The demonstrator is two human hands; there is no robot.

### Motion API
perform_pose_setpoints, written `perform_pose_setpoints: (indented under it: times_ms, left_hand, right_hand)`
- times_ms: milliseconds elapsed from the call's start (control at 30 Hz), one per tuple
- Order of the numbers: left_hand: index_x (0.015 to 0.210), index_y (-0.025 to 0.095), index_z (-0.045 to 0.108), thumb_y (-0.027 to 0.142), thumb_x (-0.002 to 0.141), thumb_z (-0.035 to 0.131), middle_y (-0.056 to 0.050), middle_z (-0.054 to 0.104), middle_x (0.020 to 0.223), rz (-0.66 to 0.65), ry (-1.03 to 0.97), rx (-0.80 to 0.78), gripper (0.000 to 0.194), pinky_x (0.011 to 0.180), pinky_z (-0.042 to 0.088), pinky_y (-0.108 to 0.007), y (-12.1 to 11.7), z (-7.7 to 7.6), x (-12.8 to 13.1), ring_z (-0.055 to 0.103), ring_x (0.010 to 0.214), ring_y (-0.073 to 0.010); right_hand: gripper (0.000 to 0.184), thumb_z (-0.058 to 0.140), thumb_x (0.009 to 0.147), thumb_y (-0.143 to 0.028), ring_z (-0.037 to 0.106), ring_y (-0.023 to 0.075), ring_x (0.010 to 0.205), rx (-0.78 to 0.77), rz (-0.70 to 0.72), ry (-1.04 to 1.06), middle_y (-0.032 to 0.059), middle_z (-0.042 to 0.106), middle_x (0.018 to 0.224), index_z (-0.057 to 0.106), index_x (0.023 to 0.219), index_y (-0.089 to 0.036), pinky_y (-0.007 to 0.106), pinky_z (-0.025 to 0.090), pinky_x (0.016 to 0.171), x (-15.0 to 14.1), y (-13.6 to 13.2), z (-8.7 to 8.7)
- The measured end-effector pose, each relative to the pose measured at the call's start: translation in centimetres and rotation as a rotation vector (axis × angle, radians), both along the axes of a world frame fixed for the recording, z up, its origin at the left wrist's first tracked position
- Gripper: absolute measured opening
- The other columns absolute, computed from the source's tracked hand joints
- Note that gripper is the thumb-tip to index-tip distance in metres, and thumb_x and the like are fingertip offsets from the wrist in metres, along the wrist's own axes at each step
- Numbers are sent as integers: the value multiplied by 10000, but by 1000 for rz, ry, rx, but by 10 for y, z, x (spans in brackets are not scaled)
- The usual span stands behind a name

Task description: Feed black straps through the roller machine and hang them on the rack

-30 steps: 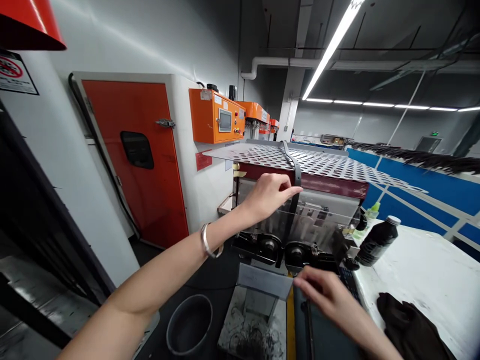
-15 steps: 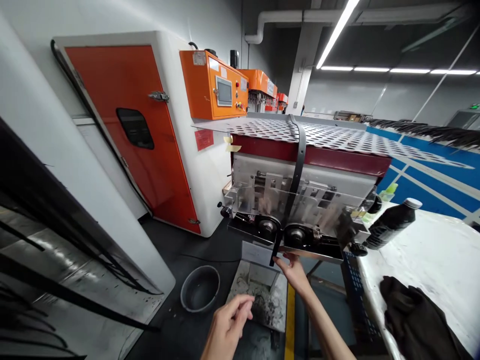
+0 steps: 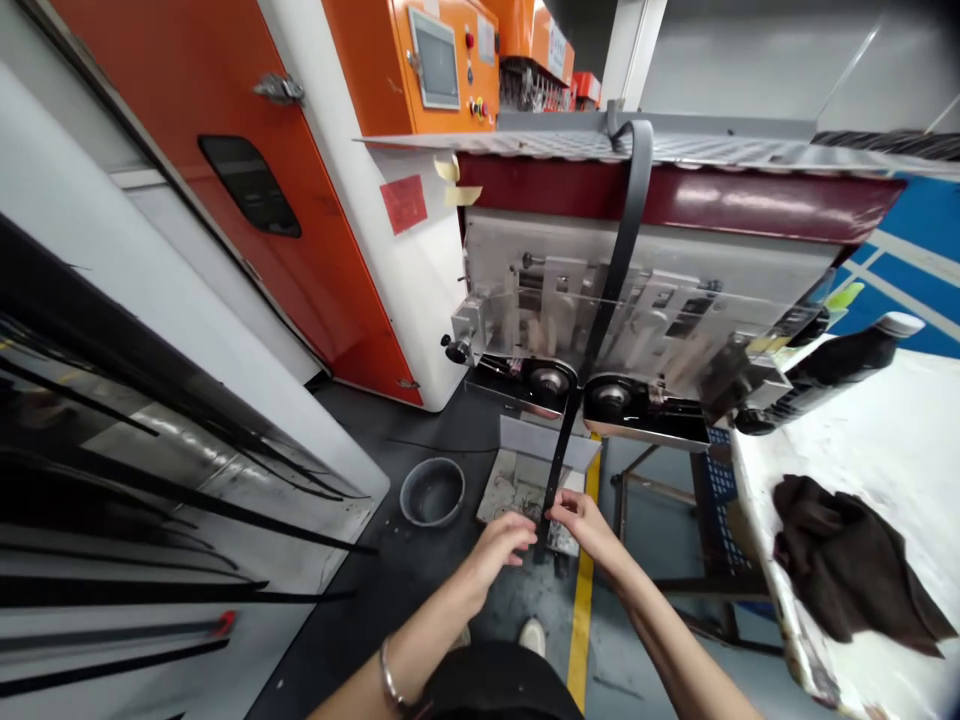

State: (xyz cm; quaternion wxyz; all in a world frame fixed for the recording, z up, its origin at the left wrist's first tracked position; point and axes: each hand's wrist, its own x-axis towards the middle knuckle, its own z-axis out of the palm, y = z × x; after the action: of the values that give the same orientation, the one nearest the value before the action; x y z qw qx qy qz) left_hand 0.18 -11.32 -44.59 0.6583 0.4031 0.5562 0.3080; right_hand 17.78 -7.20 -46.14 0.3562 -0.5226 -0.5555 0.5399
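Both hands (image 3: 540,530) sit close together, fingers narrowed and pinching the lower end of a black strap (image 3: 553,480). The strap rises from them between two rollers (image 3: 577,390) to the top of a machine (image 3: 645,240). Just ahead of the hands, a low bin (image 3: 489,488) holds dark scraps. Left of it, a grey bowl (image 3: 433,492) stands on the floor, its inside too dim to tell. Off to the right, a desk (image 3: 885,430) carries a dark bottle (image 3: 825,375), dark liquid inside, and a crumpled brown cloth (image 3: 847,560).
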Motion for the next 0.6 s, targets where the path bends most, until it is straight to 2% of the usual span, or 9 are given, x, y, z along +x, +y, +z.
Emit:
perform_pose_setpoints:
  times_ms: [167, 400, 467, 533, 600]
  left_hand:
    - [776, 190, 617, 277, 664, 595, -26, 610, 866, 19, -5, -19, 144, 794, 430, -305, -1, -11, 15, 550, 962, -199]
    - [725, 179, 620, 305, 672, 580, -11, 614, 799, 30, 48, 0, 142, 790, 426, -300, -3, -26, 20, 565, 913, -191]
    - [687, 177, 606, 296, 657, 580, 3, 596, 732, 33, 80, 4, 125, 756, 426, -292, -5, -31, 22, 568, 837, -176]
    - [611, 178, 566, 300, 638, 604, 25, 541, 623, 47, 127, 7, 131, 687, 421, -288, -7, -32, 24, 553, 721, -162]
    - [532, 186, 511, 343, 618, 670, 49, 471, 528, 72, 183, 16, 239, 617, 413, -287, -11, -28, 22, 532, 620, -155]
  right_hand:
    - [154, 594, 663, -281, 430, 115, 575, -82, -32, 61, -52, 471, 553, 496, 587, -189, 241, 302, 576, -5, -18, -9]
    - [181, 608, 651, -299, 381, 101, 543, -195, -52, 116, -64, 425, 519, 496, 566, -186, 236, 260, 542, -6, -28, -25]
    - [206, 622, 637, -339, 417, 109, 542, -222, -46, 125, -53, 453, 523, 506, 561, -186, 236, 287, 544, -7, -34, -28]
    - [258, 603, 661, -440, 512, 145, 576, -235, -54, 125, -21, 537, 570, 555, 607, -192, 249, 356, 557, -8, -39, -30]
    - [372, 544, 715, -580, 618, 205, 659, -235, -67, 125, 18, 628, 664, 611, 687, -215, 292, 439, 575, -5, -40, -32]
